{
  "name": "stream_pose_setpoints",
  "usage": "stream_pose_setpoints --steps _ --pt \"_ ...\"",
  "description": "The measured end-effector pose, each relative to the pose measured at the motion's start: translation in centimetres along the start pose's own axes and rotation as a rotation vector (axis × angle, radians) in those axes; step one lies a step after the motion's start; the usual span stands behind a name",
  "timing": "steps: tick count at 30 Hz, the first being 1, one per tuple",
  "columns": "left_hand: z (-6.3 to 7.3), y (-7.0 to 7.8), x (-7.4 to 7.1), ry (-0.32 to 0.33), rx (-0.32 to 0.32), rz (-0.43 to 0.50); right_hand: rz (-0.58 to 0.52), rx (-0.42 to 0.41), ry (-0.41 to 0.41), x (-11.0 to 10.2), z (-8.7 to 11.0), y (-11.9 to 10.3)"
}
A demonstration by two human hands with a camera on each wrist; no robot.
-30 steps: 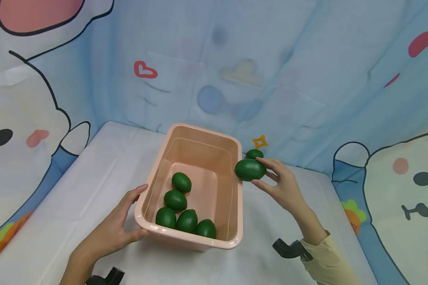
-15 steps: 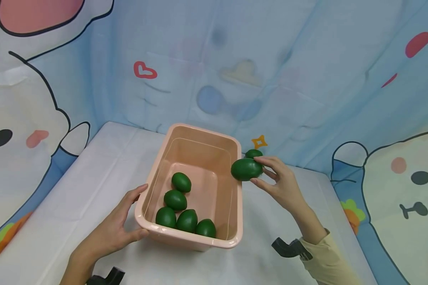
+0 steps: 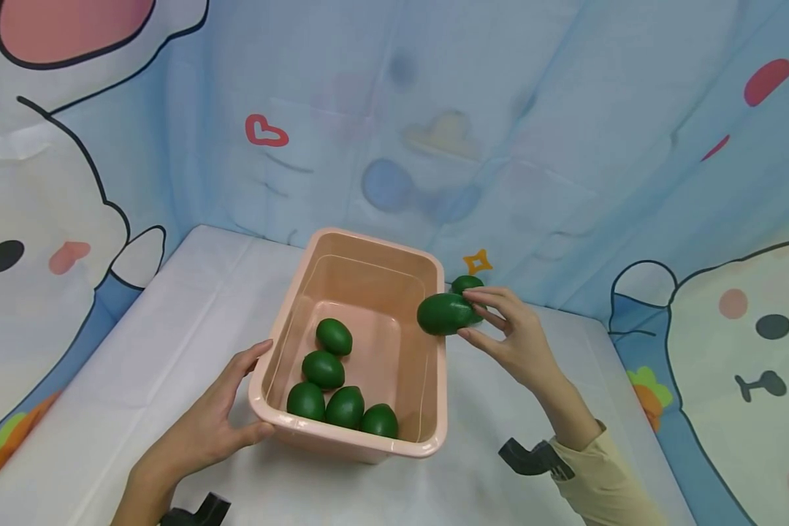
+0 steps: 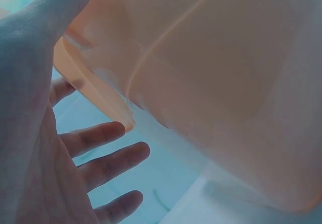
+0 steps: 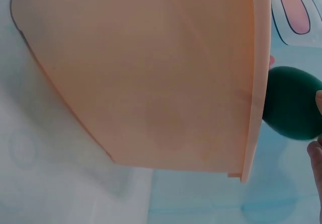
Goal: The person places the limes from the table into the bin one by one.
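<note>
A peach-pink plastic bin [image 3: 348, 248] stands on the white table, with several dark green limes [image 3: 324, 370] gathered toward its near left end. My left hand [image 3: 204, 416] holds the bin's near left corner, thumb on the front side and fingers at the left rim. In the left wrist view, the other fingers [image 4: 113, 166] are spread beside the rim. My right hand [image 3: 516, 336] pinches another lime [image 3: 443, 314] between thumb and fingertips, over the bin's right rim. The right wrist view shows that lime [image 5: 292, 103] beyond the rim, with the hand mostly outside the picture.
One more lime [image 3: 467, 283] lies on the table behind the right hand, partly hidden by the held lime. A blue cartoon-printed curtain [image 3: 342, 146] closes off the back and sides. Black wrist mounts [image 3: 535, 459] sit on both forearms.
My right hand has moved slightly left, bringing the pinched lime from beside the bin's right rim to partly over the opening. The left hand and the bin have stayed put.
</note>
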State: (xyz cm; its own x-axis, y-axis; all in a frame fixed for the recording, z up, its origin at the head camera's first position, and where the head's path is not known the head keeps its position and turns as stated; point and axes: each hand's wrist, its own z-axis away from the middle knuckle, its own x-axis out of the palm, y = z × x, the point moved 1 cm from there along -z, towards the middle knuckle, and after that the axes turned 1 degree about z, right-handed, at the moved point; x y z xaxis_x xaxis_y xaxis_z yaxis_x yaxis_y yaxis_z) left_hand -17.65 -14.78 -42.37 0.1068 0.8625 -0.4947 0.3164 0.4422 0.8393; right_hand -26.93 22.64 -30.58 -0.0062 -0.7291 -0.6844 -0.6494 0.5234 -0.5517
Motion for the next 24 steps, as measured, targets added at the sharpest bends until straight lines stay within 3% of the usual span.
stream_pose_setpoints --steps 18,24 --pt "0.0 0.0 0.0 -0.005 0.027 0.003 0.014 0.010 0.002 -0.2 1.1 1.4" --pt "0.0 0.1 0.1 -0.011 -0.018 0.006 0.040 0.040 0.011 -0.5 2.0 2.8"
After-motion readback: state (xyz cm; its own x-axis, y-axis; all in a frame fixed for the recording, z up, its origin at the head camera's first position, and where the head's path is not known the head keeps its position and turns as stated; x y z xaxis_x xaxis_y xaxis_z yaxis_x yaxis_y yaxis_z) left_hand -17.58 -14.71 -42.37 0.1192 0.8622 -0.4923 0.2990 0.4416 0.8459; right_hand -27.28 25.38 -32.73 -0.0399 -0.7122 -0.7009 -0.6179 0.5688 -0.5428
